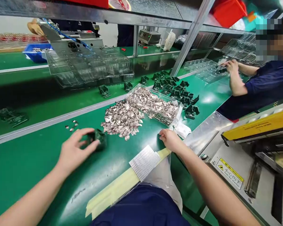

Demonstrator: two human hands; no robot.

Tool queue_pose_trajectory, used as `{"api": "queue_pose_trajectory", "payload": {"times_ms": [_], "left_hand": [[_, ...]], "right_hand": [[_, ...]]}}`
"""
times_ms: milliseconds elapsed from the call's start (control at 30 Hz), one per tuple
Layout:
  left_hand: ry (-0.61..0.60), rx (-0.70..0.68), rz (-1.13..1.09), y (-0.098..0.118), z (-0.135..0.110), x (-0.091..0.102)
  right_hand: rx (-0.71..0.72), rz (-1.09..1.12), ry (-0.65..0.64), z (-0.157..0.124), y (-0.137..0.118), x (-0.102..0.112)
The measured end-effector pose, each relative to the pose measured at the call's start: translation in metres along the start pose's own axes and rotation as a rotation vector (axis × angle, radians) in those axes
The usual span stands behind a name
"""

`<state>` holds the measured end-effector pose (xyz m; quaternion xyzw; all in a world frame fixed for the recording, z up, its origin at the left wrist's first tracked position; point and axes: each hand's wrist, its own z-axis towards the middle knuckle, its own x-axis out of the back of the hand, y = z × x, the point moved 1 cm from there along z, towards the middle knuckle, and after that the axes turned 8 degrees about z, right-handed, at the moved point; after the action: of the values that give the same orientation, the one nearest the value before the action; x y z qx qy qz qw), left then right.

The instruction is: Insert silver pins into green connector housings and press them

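Note:
Between the thumb and fingers of my left hand (76,150) is a dark green circuit board assembly (100,138), slightly blurred, just above the green table (49,131). My right hand (170,140) is closed in a pinch near the table's front edge; a tiny dark piece seems to show at its fingertips, too small to name. Ahead of both hands lies a heap of small silvery metal pieces (122,119). Behind it a clear plastic box (179,110) holds more of them. A silver gridded sheet (145,163) lies on yellow tape (113,190) close to my body.
Several green board assemblies (179,89) are spread at the back right. Clear trays (89,67) stand beyond the metal rail. A co-worker's hand (232,66) works over a tray at the far right. A machine with a warning label (230,173) stands at my right.

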<state>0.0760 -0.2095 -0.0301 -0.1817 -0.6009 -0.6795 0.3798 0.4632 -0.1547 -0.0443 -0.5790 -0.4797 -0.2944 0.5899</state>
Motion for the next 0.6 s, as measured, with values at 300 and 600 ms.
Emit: {"api": "queue_pose_trajectory", "payload": {"times_ms": [300, 600], "left_hand": [[-0.15, -0.058, 0.112, -0.001, -0.068, -0.021], [-0.208, -0.078, 0.233, -0.008, -0.058, -0.029]], "right_hand": [[0.011, -0.031, -0.037, -0.003, -0.012, 0.006], [-0.005, 0.166, 0.082, -0.019, -0.01, 0.004]]}}
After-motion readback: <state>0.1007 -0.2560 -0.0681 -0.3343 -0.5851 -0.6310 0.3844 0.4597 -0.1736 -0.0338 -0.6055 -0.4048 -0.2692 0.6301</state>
